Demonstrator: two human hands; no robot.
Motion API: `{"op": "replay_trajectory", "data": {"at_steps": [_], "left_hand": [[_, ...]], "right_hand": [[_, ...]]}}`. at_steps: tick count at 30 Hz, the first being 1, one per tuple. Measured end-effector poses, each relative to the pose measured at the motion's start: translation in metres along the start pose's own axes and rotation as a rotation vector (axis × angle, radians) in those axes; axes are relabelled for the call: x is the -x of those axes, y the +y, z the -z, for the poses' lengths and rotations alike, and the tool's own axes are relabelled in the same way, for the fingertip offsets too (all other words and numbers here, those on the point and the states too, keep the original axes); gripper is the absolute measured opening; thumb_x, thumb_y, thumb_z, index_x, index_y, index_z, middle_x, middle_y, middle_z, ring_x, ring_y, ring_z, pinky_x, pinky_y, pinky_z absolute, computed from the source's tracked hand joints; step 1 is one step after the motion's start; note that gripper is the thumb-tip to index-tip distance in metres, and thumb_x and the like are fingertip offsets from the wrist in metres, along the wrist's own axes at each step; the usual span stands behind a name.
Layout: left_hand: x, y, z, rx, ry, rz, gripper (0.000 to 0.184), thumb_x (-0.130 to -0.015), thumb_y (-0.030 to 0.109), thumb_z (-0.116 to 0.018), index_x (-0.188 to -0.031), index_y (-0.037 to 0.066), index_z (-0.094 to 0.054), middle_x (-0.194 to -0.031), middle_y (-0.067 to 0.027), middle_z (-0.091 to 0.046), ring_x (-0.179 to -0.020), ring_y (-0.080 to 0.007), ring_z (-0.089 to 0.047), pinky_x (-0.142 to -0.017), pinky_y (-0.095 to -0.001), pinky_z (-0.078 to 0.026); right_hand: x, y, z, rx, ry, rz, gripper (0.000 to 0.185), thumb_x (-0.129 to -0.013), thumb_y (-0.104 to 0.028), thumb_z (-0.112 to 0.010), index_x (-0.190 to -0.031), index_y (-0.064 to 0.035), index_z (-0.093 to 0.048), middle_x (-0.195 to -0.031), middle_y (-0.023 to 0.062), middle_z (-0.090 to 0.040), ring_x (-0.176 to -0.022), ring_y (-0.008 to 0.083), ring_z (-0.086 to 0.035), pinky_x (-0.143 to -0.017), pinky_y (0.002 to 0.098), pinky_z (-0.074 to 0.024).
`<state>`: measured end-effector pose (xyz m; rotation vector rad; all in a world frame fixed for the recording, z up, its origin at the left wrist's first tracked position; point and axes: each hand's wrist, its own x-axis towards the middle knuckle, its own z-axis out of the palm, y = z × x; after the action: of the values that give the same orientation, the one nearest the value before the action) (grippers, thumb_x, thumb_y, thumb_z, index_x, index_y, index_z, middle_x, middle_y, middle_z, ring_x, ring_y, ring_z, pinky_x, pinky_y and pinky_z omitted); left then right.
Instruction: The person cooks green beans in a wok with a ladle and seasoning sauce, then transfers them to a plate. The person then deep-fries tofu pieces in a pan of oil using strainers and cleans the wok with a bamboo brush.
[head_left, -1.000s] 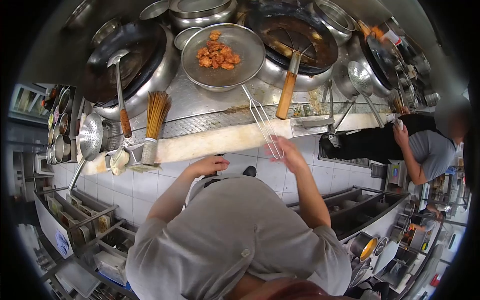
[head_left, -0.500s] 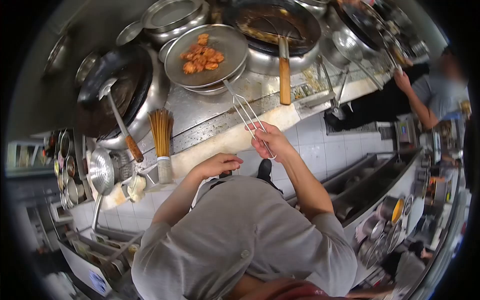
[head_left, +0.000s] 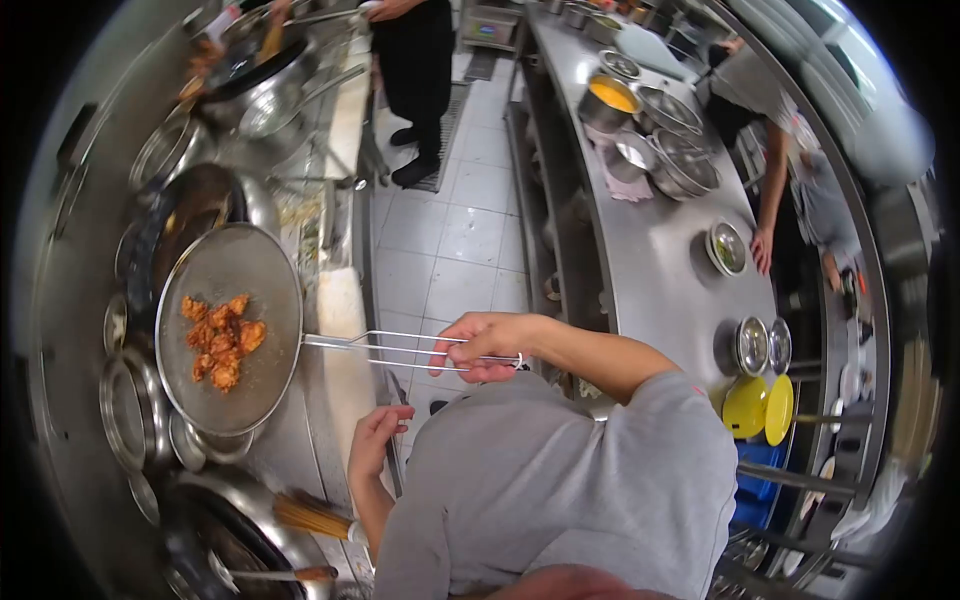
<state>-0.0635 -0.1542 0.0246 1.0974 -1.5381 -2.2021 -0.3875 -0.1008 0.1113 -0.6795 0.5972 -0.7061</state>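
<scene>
My right hand (head_left: 490, 345) is closed around the long wire handle of a round mesh strainer (head_left: 175, 340). Several pieces of browned, battered fried food (head_left: 222, 338) lie bunched in the strainer's middle. It is held over the left-hand cooking counter, partly covering the wok (head_left: 175, 225) behind it. Nothing is in my left hand (head_left: 375, 445), which hovers by the counter edge with loosely bent, parted fingers. Close to that hand is a bamboo wok brush (head_left: 305, 515). A ladle (head_left: 270, 574) rests across another wok (head_left: 215, 515) at the lower left.
A steel worktable (head_left: 660, 270) runs along the right, bearing a pot of yellow liquid (head_left: 610, 100), metal bowls (head_left: 727, 247) and a yellow container (head_left: 745, 405). One person (head_left: 415, 80) stands in the aisle ahead; another person's hand (head_left: 762, 248) touches the worktable. White floor tiles (head_left: 465, 235) lie between.
My view has turned right, bringing the aisle and worktable into full view. The strainer with its food has come up off the counter in my right hand. My left hand remains without anything.
</scene>
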Motion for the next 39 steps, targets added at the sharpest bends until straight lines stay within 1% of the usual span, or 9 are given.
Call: {"op": "replay_trajectory", "data": {"at_steps": [3, 12, 17, 20, 22, 26, 29, 32, 39], "left_hand": [[-0.032, 0.012, -0.007, -0.055, -0.079, 0.022, 0.036, -0.099, 0.030, -0.055, -0.109, -0.001, -0.068, -0.108, -0.0099, -0.069, -0.102, -0.0174, -0.062, -0.086, -0.0314, -0.049], [-0.122, 0.057, -0.055, -0.250, -0.348, 0.020, 0.034, -0.098, 0.028, -0.055, -0.107, -0.002, -0.069, -0.106, -0.0089, -0.069, -0.101, -0.0165, -0.062, -0.086, -0.0315, -0.049], [-0.149, 0.074, -0.080, -0.263, -0.409, 0.018, 0.034, -0.098, 0.028, -0.056, -0.110, -0.002, -0.068, -0.107, -0.0084, -0.069, -0.102, -0.0168, -0.062, -0.087, -0.0316, -0.048], [-0.158, 0.075, -0.089, -0.255, -0.438, 0.027, 0.035, -0.097, 0.029, -0.057, -0.111, -0.002, -0.067, -0.107, -0.0082, -0.069, -0.103, -0.0171, -0.062, -0.087, -0.0316, -0.048], [-0.161, 0.074, -0.092, -0.248, -0.447, 0.029, 0.036, -0.097, 0.030, -0.057, -0.112, -0.001, -0.067, -0.107, -0.0083, -0.069, -0.104, -0.0172, -0.062, -0.087, -0.0316, -0.048], [-0.164, 0.069, -0.091, -0.234, -0.425, 0.043, 0.037, -0.097, 0.031, -0.058, -0.114, -0.001, -0.066, -0.107, -0.0088, -0.069, -0.104, -0.0176, -0.062, -0.087, -0.0315, -0.049], [-0.163, 0.064, -0.091, -0.222, -0.385, 0.054, 0.037, -0.097, 0.030, -0.058, -0.115, -0.001, -0.066, -0.107, -0.0094, -0.069, -0.103, -0.0179, -0.063, -0.086, -0.0316, -0.049], [-0.160, 0.059, -0.085, -0.223, -0.355, 0.066, 0.035, -0.097, 0.028, -0.058, -0.114, -0.001, -0.066, -0.107, -0.0100, -0.069, -0.103, -0.0184, -0.064, -0.086, -0.0319, -0.049], [-0.155, 0.058, -0.078, -0.213, -0.321, 0.083, 0.035, -0.097, 0.026, -0.058, -0.115, -0.002, -0.065, -0.109, -0.0111, -0.069, -0.104, -0.0190, -0.064, -0.087, -0.0319, -0.049]], "right_hand": [[0.054, 0.008, 0.009, -0.057, 0.128, 0.116, 0.038, -0.096, -0.030, -0.061, -0.119, 0.0002, -0.057, -0.063, 0.0029, -0.052, -0.039, 0.0057, -0.043, -0.033, 0.0221, -0.0323], [0.186, 0.020, 0.026, -0.117, 0.760, 0.483, 0.037, -0.096, -0.033, -0.060, -0.117, -0.0018, -0.060, -0.063, 0.0015, -0.056, -0.038, 0.0037, -0.044, -0.033, 0.0201, -0.0339], [0.258, -0.015, 0.036, -0.019, 1.119, 0.585, 0.034, -0.098, -0.032, -0.057, -0.114, -0.0024, -0.061, -0.065, 0.0031, -0.059, -0.037, 0.0055, -0.045, -0.032, 0.0207, -0.0323], [0.304, -0.048, 0.045, 0.056, 1.390, 0.602, 0.028, -0.100, -0.026, -0.054, -0.114, -0.0028, -0.062, -0.063, 0.0025, -0.057, -0.038, 0.0063, -0.046, -0.034, 0.0226, -0.0342], [0.343, -0.063, 0.063, 0.160, 1.408, 0.651, 0.027, -0.100, -0.026, -0.054, -0.111, -0.0025, -0.062, -0.063, 0.0012, -0.057, -0.038, 0.0061, -0.046, -0.035, 0.0214, -0.0356], [0.397, -0.095, 0.090, 0.103, 1.534, 0.683, 0.022, -0.100, -0.018, -0.051, -0.108, -0.0002, -0.061, -0.063, 0.0006, -0.058, -0.042, 0.0048, -0.049, -0.035, 0.0192, -0.0386], [0.426, -0.109, 0.113, 0.088, 1.602, 0.651, 0.020, -0.098, -0.016, -0.053, -0.107, 0.0003, -0.061, -0.064, 0.0019, -0.060, -0.043, 0.0057, -0.051, -0.035, 0.0192, -0.0401], [0.439, -0.120, 0.127, 0.141, 1.801, 0.514, 0.021, -0.095, -0.015, -0.055, -0.106, 0.0013, -0.062, -0.064, 0.0028, -0.060, -0.043, 0.0064, -0.051, -0.034, 0.0204, -0.0406], [0.480, -0.154, 0.168, 0.300, 2.064, 0.241, 0.021, -0.088, -0.015, -0.059, -0.095, 0.0040, -0.065, -0.069, 0.0107, -0.065, -0.045, 0.0138, -0.055, -0.038, 0.0287, -0.0456]]}}
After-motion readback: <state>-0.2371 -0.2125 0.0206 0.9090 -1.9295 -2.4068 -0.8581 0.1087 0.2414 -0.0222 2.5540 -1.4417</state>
